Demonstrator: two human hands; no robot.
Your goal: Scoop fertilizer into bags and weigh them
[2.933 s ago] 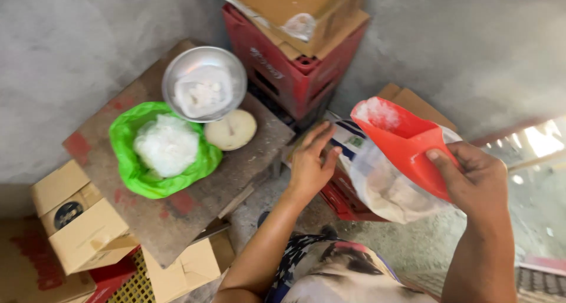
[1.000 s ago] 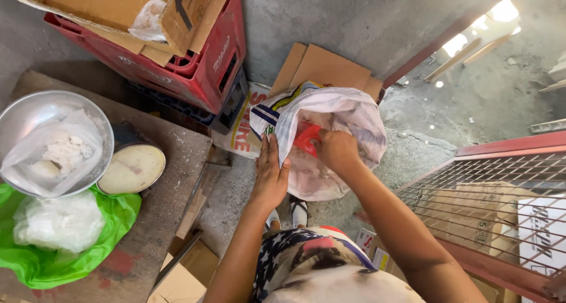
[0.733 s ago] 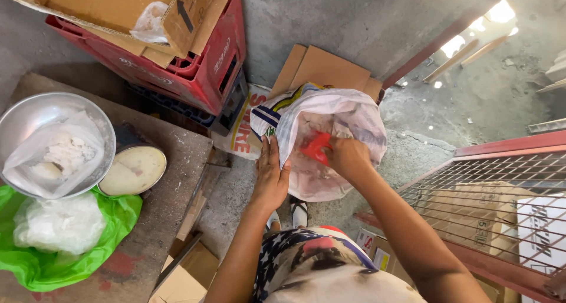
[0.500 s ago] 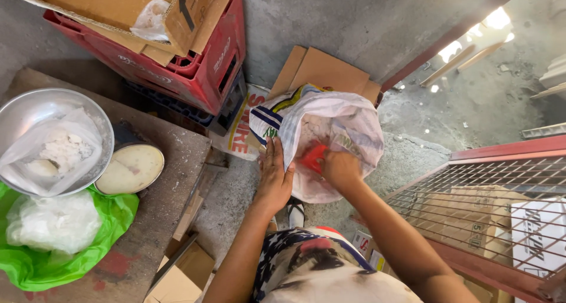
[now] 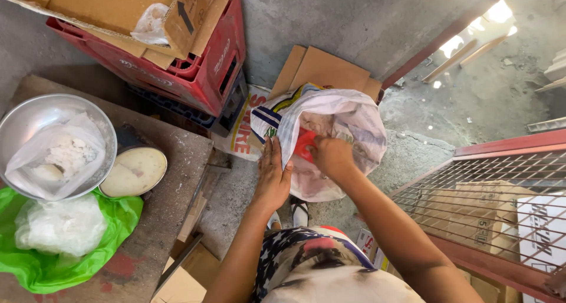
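A white woven sack [image 5: 348, 123] with coloured print stands open on the floor in front of me. My left hand [image 5: 272, 176] lies flat against the sack's near rim, fingers apart, holding the mouth wide. My right hand [image 5: 331, 155] reaches into the sack and grips a red plastic scoop [image 5: 304, 145], mostly hidden inside. On the wooden table [image 5: 177, 179] at the left sit a metal bowl [image 5: 26, 123] holding a clear bag of white powder [image 5: 65, 155], a round pale lid [image 5: 134, 172], and a green bag [image 5: 65, 261] with more white powder.
Red plastic crates [image 5: 183, 79] stacked with cardboard boxes [image 5: 106, 8] stand behind the table. Flat cardboard [image 5: 324, 70] leans behind the sack. A red metal grille [image 5: 489, 202] closes off the right side, with boxes behind it. The floor is rough concrete.
The red scoop, held up outside the sack earlier, has gone down into the sack with my right hand. My left hand stays on the sack's rim. The view has swung right.
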